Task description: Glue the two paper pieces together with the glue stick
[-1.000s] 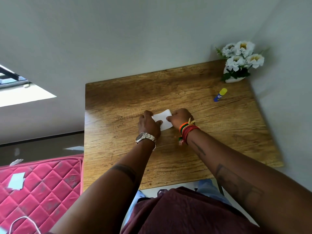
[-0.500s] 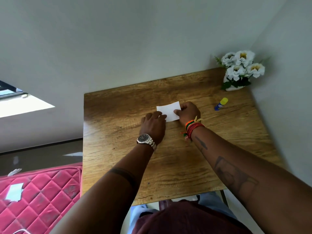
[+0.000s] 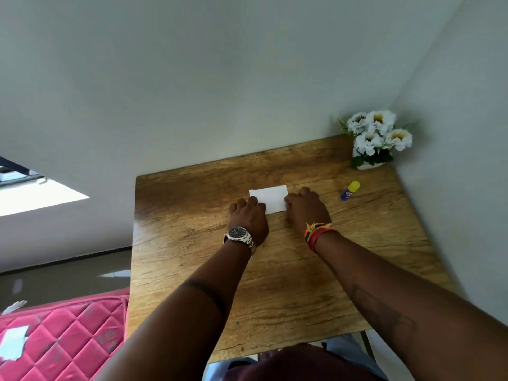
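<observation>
White paper [image 3: 270, 198] is lying flat on the table [image 3: 192, 243] while I'm pinning its side edges, left hand [image 3: 248, 215] and right hand [image 3: 306, 209] apart, probably bonding the layers, glue stick [image 3: 349, 190] idling right of it.

Your left hand [image 3: 248, 217] covers the near left corner of the paper [image 3: 270, 198], and your right hand [image 3: 306, 209] hides its right edge; you cannot tell whether one sheet or two lie there; the glue stick [image 3: 349, 190] label is too small to read; the mattress [image 3: 63, 336] runs off the lower left edge.
</observation>
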Tool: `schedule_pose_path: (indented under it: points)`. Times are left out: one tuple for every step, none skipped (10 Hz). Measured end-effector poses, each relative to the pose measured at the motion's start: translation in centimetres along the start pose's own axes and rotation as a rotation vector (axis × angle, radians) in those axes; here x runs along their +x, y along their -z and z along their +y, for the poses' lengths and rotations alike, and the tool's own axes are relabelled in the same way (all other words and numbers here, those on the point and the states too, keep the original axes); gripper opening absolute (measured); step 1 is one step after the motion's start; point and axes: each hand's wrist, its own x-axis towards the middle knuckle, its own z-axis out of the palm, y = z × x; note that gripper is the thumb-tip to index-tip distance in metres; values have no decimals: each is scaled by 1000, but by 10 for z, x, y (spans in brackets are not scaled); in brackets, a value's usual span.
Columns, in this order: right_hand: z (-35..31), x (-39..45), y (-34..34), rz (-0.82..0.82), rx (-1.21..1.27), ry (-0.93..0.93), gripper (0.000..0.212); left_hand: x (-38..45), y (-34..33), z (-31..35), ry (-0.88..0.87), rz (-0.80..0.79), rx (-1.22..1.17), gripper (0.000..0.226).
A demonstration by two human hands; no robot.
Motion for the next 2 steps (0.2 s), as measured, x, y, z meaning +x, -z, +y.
schedule_pose_path:
  points:
    - [-5,-3,23,34,30,43,32,3,20,-2,-3,14,-18,35]
    - [-17,-1,51,144,79,113,27,11,44,2,2,130,-73,32]
